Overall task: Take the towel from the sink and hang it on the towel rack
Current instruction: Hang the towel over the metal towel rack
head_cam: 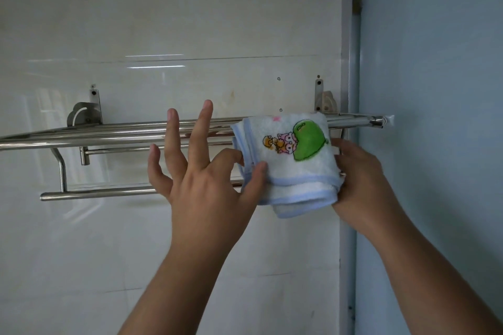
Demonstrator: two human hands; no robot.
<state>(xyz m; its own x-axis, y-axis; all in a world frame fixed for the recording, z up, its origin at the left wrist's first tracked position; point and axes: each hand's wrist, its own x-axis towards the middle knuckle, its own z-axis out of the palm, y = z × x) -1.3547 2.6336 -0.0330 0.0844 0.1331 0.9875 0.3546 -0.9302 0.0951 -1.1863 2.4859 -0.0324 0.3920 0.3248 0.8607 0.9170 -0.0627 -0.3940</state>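
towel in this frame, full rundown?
The towel is small, white terry-looking cloth with light blue edging and a cartoon print: a green heart shape beside small figures. It is folded in layers and draped over the right end of the steel towel rack, its front hanging down past the upper bars. The left hand pinches its left edge with thumb and forefinger, other fingers spread; the right hand grips its right edge.

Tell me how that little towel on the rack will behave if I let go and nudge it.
The towel looks soft and floppy: its folded layers sag below the top bars of the rack. It is probably light. On smooth, shiny metal bars it may slide off if nudged.
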